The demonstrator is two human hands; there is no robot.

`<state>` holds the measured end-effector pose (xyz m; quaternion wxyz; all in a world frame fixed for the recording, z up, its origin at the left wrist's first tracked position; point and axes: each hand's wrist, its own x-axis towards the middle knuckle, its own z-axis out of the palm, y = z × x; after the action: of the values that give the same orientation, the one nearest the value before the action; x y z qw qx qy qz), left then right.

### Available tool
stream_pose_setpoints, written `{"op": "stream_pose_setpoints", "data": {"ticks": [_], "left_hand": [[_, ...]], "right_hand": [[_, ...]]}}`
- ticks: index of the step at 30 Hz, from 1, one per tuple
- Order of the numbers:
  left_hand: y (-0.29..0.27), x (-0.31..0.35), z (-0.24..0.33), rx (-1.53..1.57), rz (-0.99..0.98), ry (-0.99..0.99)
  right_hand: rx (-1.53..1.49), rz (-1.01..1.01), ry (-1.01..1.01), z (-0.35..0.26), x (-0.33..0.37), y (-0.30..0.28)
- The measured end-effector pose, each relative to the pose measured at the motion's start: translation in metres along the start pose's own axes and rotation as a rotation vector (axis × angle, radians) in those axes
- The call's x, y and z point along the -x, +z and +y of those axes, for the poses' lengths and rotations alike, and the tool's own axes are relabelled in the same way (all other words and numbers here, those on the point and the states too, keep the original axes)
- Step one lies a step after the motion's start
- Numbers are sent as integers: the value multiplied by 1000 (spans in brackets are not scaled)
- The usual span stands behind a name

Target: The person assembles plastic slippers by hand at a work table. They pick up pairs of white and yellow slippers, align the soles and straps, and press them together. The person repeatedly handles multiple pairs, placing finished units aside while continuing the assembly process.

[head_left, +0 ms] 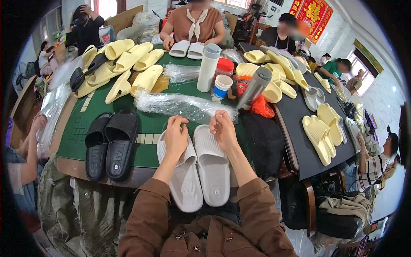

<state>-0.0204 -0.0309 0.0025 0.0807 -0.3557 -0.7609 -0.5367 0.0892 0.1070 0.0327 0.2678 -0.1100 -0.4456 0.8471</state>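
Lying side by side across the near edge of the tabletop (70, 147), the pale slippers (212, 173) seem placed for easy reach; near their straps, the left hand (176, 136) and right hand (222, 130) curl loosely, whether pinching anything cannot be told; black slippers (122, 141) sit leftward, probably leaving room.

Upper centre, I note a white bottle (208, 72), red jar (224, 65), blue-and-white cup (221, 88), grey flask (255, 90) and red bag (261, 108). Top, right of centre: fan (257, 7); farther right, red poster (311, 18). Lower right: tan cloth (347, 207) on a black chair (336, 226).
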Motion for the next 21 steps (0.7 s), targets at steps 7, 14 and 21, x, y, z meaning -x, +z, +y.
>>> {"op": "stream_pose_setpoints", "data": {"ticks": [7, 14, 21], "left_hand": [[9, -3, -6, 12, 16, 120], [3, -4, -3, 133, -46, 12], [5, -4, 1, 156, -119, -22]], "right_hand": [[-62, -72, -38, -73, 65, -15], [63, 519, -758, -180, 141, -66], [1296, 1059, -1161, -266, 188, -142]]}}
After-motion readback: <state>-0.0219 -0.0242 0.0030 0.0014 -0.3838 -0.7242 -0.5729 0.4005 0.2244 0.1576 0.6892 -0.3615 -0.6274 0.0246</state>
